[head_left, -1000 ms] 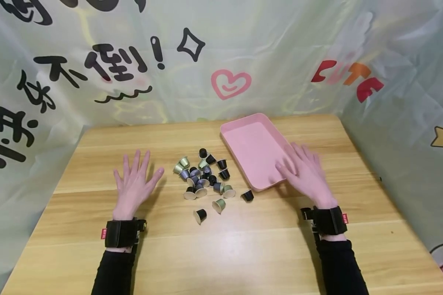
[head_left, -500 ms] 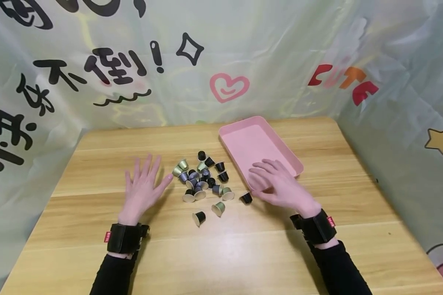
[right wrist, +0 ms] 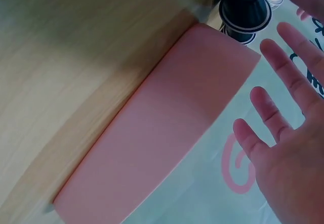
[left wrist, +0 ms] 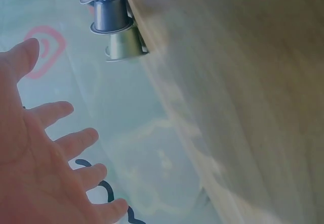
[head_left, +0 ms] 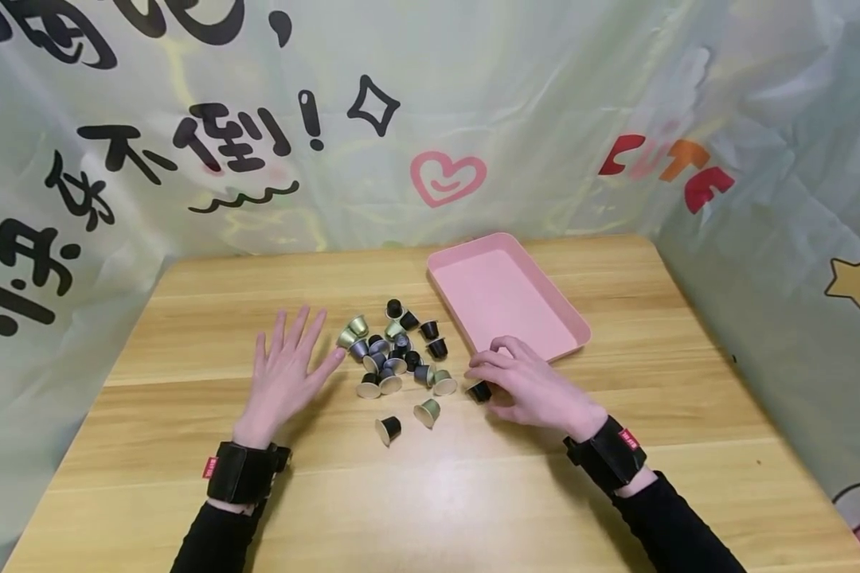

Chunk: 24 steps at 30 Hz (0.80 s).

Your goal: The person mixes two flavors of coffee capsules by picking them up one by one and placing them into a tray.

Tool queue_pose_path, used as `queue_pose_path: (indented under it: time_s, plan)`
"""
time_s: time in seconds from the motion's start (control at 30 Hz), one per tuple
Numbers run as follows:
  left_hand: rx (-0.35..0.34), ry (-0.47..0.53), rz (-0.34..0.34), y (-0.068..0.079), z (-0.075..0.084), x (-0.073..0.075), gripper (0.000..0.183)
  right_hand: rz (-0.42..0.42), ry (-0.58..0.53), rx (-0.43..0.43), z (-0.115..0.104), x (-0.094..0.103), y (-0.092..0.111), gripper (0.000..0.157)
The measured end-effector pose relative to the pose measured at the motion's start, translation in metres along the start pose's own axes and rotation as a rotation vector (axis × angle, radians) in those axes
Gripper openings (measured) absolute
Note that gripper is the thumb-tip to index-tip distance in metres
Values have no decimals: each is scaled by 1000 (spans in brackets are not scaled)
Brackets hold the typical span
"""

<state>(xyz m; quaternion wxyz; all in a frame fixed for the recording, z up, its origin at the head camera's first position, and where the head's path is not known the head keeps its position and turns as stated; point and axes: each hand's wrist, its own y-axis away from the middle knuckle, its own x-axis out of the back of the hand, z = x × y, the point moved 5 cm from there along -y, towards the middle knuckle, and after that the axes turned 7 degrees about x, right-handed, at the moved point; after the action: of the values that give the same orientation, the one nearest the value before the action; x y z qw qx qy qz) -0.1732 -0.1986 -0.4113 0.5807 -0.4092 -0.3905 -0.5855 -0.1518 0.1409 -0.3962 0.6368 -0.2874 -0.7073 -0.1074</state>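
A loose pile of coffee capsules [head_left: 396,363], in black, blue and pale green, lies mid-table. To its left my left hand [head_left: 281,382] has its fingers spread and holds nothing. In the left wrist view a green capsule [left wrist: 125,43] and a blue one stand beyond the thumb. My right hand [head_left: 537,387] reaches over the near corner of the pink tray [head_left: 580,341], thumb and fingers apart on either side of a black capsule [head_left: 479,391]. The right wrist view shows that black capsule [right wrist: 244,6] between the thumb and the other fingers, with a gap around it.
Nearer the front edge, a black capsule [head_left: 388,430] and a green capsule [head_left: 427,412] lie apart from the pile. The wooden table [head_left: 430,509] meets a printed cloth [head_left: 530,103] at the back and sides.
My right hand has moved left and down from over the tray to the lone black capsule. My left hand has shifted slightly right, closer to the pile. The view has tilted a little.
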Motion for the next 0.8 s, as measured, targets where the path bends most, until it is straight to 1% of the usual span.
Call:
queue_pose_path:
  time_s: [0.13, 0.33, 0.63, 0.8]
  plan:
    - [0, 6, 8, 2, -3, -2, 78, -27, -1, -5, -2, -4, -1, 48]
    - [3, 18, 3, 4, -5, -3, 77, -54, 35, -4, -4, -9, -3, 44]
    - [0, 22, -3, 4, -4, -4, 76, -50, 81, -24, -2, -13, -7, 41]
    - [-5, 24, -20, 4, -3, -4, 74, -37, 121, -12, -2, -17, -10, 37]
